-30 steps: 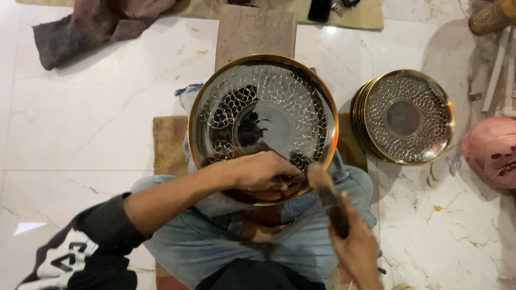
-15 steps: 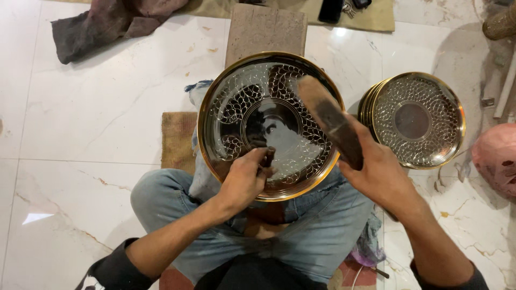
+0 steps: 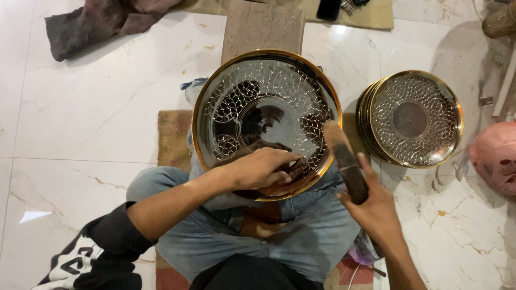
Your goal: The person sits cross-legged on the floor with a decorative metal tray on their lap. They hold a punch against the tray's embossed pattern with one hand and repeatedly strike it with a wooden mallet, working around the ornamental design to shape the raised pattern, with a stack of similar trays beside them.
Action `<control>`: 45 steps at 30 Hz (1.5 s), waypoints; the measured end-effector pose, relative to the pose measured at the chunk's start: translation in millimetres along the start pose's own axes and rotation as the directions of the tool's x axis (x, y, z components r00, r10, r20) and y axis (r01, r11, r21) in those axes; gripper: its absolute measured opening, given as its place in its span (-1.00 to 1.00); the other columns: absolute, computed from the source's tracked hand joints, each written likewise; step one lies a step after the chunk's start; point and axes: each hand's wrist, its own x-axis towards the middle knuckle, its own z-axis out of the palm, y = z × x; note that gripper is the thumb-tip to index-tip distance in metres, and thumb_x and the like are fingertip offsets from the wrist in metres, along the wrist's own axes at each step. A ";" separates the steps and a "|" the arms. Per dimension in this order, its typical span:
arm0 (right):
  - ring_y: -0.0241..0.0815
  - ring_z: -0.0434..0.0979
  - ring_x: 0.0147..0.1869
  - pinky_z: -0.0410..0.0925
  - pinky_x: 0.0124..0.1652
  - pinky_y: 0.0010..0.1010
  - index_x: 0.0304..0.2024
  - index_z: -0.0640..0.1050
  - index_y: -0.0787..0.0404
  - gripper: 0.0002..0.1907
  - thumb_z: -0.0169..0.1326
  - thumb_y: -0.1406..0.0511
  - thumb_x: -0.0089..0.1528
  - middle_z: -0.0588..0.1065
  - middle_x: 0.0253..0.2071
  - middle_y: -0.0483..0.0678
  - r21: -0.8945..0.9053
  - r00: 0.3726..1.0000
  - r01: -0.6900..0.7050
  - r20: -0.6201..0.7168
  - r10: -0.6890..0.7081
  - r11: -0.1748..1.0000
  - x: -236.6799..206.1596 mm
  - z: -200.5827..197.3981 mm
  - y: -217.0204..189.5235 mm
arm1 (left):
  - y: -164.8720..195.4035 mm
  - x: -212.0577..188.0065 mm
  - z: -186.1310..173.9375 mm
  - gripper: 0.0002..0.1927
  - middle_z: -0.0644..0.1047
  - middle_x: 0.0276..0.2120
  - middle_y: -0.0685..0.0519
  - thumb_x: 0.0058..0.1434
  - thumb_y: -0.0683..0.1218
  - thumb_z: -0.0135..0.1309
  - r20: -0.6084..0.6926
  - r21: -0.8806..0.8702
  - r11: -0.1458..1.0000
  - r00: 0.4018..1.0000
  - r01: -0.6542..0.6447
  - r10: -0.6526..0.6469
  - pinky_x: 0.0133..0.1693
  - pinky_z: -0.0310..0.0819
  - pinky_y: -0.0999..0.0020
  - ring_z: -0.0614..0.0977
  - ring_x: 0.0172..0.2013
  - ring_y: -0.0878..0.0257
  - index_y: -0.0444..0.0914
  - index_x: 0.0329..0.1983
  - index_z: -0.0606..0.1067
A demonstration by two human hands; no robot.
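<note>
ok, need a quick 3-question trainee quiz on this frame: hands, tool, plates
1. True or false: the left hand rests on the large round gold-rimmed patterned metal plate.
2. What does the right hand grip? A) dark wooden-handled mallet B) pink bag C) grey cloth
3. Fill in: the stack of smaller round patterned metal plates sits on the white marble floor to the person's ____.

Key: 1 true. 2 A, the dark wooden-handled mallet. 3 right.

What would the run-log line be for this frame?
left hand: pressing small tool on engraved brass plate | right hand: gripping wooden mallet, raised beside rim | plate stack: on floor, right
</note>
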 end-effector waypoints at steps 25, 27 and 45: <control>-0.10 0.60 -0.14 0.46 -0.10 -0.34 0.36 0.29 0.31 -0.10 0.39 0.30 0.03 0.57 -0.19 0.11 0.247 0.899 -0.052 -0.409 0.153 0.968 -125.3 124.5 88.5 | -5.7 31.8 0.3 -0.52 0.68 -0.24 -0.07 0.15 -0.16 0.21 0.592 0.001 0.977 0.787 -0.213 0.171 -0.16 0.51 0.12 0.70 -0.21 0.04 -0.17 0.19 0.52; -0.07 0.60 0.01 0.44 -0.01 -0.33 0.38 0.32 0.32 -0.11 0.38 0.31 0.04 0.56 -0.03 0.16 0.027 0.877 0.125 -0.470 -0.098 0.992 -129.8 129.8 96.5 | -5.0 33.3 2.6 -0.51 0.68 -0.22 -0.08 0.15 -0.14 0.22 0.638 0.026 0.966 0.748 -0.257 0.182 -0.16 0.49 0.10 0.69 -0.21 0.02 -0.16 0.19 0.52; 0.15 0.66 -0.04 0.50 -0.03 -0.13 0.28 0.33 0.09 -0.20 0.38 0.27 0.03 0.62 -0.08 0.23 0.292 0.989 -0.120 -0.048 0.140 0.949 -40.6 45.2 34.7 | -3.3 -9.0 -6.4 -0.52 0.62 -0.18 -0.17 0.10 -0.20 0.16 0.082 -0.023 1.000 0.997 -0.004 0.006 -0.14 0.53 0.09 0.68 -0.16 -0.10 -0.27 0.15 0.50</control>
